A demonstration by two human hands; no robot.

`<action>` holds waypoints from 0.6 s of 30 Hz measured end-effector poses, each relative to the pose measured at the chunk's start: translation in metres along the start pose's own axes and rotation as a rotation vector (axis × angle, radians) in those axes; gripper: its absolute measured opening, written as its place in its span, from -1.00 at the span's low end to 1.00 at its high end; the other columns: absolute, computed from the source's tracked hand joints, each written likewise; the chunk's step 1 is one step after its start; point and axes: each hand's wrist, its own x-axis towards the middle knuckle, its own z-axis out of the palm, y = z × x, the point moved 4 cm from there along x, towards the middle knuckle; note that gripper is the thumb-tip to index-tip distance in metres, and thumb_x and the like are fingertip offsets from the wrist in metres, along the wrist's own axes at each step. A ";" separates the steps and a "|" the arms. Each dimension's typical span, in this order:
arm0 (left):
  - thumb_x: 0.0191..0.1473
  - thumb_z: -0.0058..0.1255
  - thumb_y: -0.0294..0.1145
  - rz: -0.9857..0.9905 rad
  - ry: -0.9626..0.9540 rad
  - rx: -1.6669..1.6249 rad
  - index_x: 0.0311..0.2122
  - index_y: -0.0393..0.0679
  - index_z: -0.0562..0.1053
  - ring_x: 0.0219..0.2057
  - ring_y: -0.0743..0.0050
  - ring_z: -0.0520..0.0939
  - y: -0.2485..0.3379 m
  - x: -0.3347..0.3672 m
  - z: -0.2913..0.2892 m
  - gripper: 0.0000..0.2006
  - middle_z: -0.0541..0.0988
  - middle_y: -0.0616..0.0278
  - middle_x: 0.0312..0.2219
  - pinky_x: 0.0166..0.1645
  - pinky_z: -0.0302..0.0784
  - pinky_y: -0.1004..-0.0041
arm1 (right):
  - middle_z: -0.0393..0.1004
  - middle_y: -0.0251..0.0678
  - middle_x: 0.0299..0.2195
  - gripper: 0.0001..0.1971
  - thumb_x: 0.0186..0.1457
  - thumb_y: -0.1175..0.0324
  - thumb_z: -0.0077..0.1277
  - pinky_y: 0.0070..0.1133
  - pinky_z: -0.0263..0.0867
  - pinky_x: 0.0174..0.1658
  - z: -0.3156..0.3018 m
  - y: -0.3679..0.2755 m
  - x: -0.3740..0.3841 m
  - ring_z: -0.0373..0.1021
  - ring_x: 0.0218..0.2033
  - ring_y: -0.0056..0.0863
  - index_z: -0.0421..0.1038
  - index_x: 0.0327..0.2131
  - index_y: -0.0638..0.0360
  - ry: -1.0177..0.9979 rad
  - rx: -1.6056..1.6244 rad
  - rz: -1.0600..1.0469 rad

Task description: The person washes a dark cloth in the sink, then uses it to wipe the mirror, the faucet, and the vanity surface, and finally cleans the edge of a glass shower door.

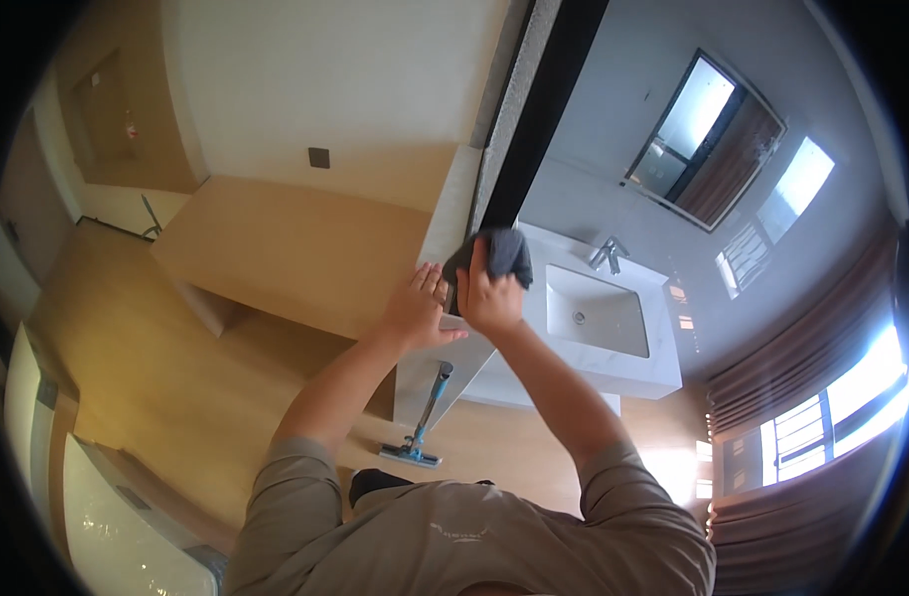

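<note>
A dark grey cloth (511, 254) is bunched under my right hand (492, 300), whose fingers press and grip it. The cloth lies at the end of the narrow light ledge, beside the foot of the black upright frame (524, 149). Just left of it, my left hand (420, 306) rests on the ledge's edge with its fingers spread and thumb out, holding nothing. Part of the cloth's left side is hidden behind my right hand.
To the right stands a white washbasin (599, 313) with a chrome tap (608, 254). On the left is a wooden desk (296, 248). A blue-handled flat mop (415, 447) leans below my arms. A mirror (708, 139) hangs beyond the basin, and brown curtains (792, 377) flank a window.
</note>
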 end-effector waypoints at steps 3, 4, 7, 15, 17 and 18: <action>-0.08 -0.14 0.44 0.030 -0.023 -0.019 0.17 -0.50 0.18 0.28 -0.19 0.08 -0.001 -0.004 0.010 0.05 0.16 -0.31 0.20 0.37 -0.15 0.16 | 0.32 0.18 0.00 -0.40 -0.03 0.26 0.04 -0.09 0.22 0.05 -0.015 -0.008 0.020 0.35 -0.06 0.18 0.27 0.13 0.25 0.132 -0.078 -0.033; -0.07 -0.19 0.47 0.029 0.027 -0.015 0.17 -0.48 0.18 0.29 -0.21 0.07 -0.008 -0.007 0.017 0.05 0.15 -0.32 0.20 0.36 -0.14 0.14 | 0.27 0.21 0.04 -0.39 -0.02 0.25 0.02 -0.11 0.20 0.08 -0.027 -0.016 0.040 0.31 -0.02 0.22 0.25 0.14 0.25 0.162 -0.147 -0.055; 0.05 -0.31 0.39 0.075 0.082 -0.008 0.14 -0.51 0.22 0.27 -0.25 0.09 -0.019 -0.010 0.041 -0.04 0.18 -0.34 0.18 0.35 -0.13 0.11 | 0.21 0.27 0.05 -0.34 0.07 0.24 -0.08 -0.12 0.23 0.06 -0.126 -0.047 0.171 0.28 -0.02 0.26 0.06 0.25 0.21 0.316 -0.097 -0.004; 0.16 -0.41 0.25 0.097 0.126 -0.114 0.13 -0.52 0.24 0.26 -0.34 0.09 -0.009 -0.006 0.040 -0.16 0.19 -0.37 0.17 0.34 -0.16 0.02 | 0.03 0.14 0.21 -0.35 0.04 0.31 -0.03 -0.08 0.06 0.19 -0.173 -0.060 0.221 -0.01 0.21 0.24 0.07 0.19 0.34 0.701 -0.450 -0.170; 0.15 -0.40 0.25 0.090 0.128 -0.108 0.13 -0.52 0.23 0.26 -0.34 0.08 -0.019 -0.007 0.037 -0.15 0.18 -0.37 0.17 0.34 -0.17 0.02 | -0.06 0.22 0.24 -0.34 0.04 0.33 -0.04 -0.03 -0.02 0.22 -0.105 -0.057 0.154 -0.07 0.22 0.35 0.04 0.17 0.49 0.571 -0.372 -0.082; 0.15 -0.38 0.25 0.095 0.134 -0.113 0.13 -0.52 0.23 0.27 -0.34 0.06 -0.013 -0.005 0.036 -0.15 0.17 -0.38 0.18 0.34 -0.18 0.02 | -0.05 0.28 0.22 -0.34 0.03 0.33 -0.02 -0.02 -0.01 0.21 -0.074 -0.047 0.113 -0.06 0.21 0.36 0.06 0.15 0.52 0.514 -0.382 -0.026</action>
